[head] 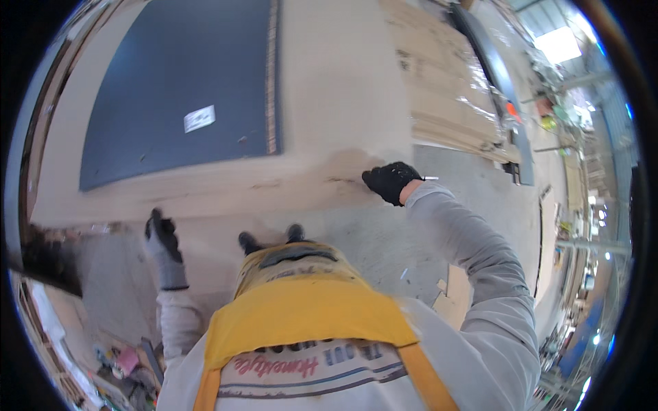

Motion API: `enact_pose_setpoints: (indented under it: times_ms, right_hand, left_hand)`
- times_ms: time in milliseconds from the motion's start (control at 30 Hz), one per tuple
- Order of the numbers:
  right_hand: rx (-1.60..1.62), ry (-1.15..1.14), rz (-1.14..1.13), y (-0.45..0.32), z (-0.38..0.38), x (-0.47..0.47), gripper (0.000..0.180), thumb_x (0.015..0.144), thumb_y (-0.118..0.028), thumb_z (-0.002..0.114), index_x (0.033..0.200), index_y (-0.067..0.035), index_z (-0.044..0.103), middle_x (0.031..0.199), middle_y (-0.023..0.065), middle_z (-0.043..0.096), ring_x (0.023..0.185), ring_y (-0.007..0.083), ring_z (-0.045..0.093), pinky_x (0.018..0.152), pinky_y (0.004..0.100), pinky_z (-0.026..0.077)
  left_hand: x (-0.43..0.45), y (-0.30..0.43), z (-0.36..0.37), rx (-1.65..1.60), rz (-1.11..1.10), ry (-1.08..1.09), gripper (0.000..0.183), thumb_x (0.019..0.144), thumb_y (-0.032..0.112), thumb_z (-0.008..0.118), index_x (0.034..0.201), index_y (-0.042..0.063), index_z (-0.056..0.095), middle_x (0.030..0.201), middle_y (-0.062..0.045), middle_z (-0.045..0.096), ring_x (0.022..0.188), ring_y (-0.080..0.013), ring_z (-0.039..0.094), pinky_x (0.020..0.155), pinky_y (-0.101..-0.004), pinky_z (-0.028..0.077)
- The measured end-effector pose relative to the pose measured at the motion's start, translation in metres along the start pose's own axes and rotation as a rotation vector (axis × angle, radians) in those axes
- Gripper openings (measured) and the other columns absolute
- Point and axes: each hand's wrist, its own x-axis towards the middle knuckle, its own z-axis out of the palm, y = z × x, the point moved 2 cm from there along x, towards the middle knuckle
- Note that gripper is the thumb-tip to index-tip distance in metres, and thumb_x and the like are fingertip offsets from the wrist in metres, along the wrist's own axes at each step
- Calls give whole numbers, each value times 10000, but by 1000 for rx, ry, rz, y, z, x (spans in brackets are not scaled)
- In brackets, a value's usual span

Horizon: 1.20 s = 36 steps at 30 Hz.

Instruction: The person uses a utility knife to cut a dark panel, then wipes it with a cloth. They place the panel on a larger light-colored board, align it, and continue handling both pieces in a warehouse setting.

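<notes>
A wide tan sheet, perhaps cardboard or board (339, 103), lies before me, with a dark blue-grey panel (169, 82) flat on its left part. The panel bears a small white label (199, 119) and has a patterned strip along its right edge. At the sheet's near left edge is my left hand (165, 239) in a grey and black glove, its thumb side at the rim. My right hand (389, 182), in a black glove, is bent at the sheet's near right corner. A thin white stick-like thing (431, 178) shows beside its wrist; whether the hand holds it, I cannot tell.
Stacked cardboard (447, 87) partly under clear film stands beyond the sheet on the right, with a long grey metal-looking bar (493, 67) along it. Concrete floor (370, 251) lies under my feet. Mixed scraps (126, 362) are at the lower left, and a cardboard piece (455, 295) lies at right.
</notes>
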Motion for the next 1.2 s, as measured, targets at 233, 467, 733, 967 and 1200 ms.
enact_pose_setpoints:
  times_ms: [233,467,733,967,1200]
  right_hand:
    - [74,141,15,66,50,-30,302,920,-254,390,1076,-120,611,1033,128,642,941,316,627,811,427,495]
    - [-145,-268,454,159,59,-98,298,905,-246,400,1017,-114,642,971,117,667,869,311,652,740,450,507]
    - [393,661,-76,-14,-17,7,348,864,-332,539,1065,-62,628,1140,172,589,1048,331,565,902,414,449]
    - [226,524,-381,-278,-74,123,308,784,-191,609,1049,-35,596,1129,182,554,1086,313,544,834,410,489]
    - [101,596,-238,-319,-75,158,166,822,-140,509,950,-54,572,934,137,603,878,319,610,699,406,521]
  left_hand:
    - [21,-17,-1,-57,112,16,410,850,371,647,591,181,392,488,36,362,384,-74,278,363,-253,184]
    - [27,-11,-8,-11,100,-46,429,862,385,635,591,173,378,482,37,342,374,-67,269,362,-238,171]
    - [22,-15,-4,-12,118,-117,388,851,394,635,605,166,440,485,37,362,385,-69,305,373,-237,202]
    - [26,5,-16,77,301,-461,310,906,303,565,720,56,586,558,-42,528,449,-111,434,439,-249,310]
    - [135,29,-119,305,317,-356,464,956,397,457,799,29,692,583,-17,570,529,-130,447,586,-271,382]
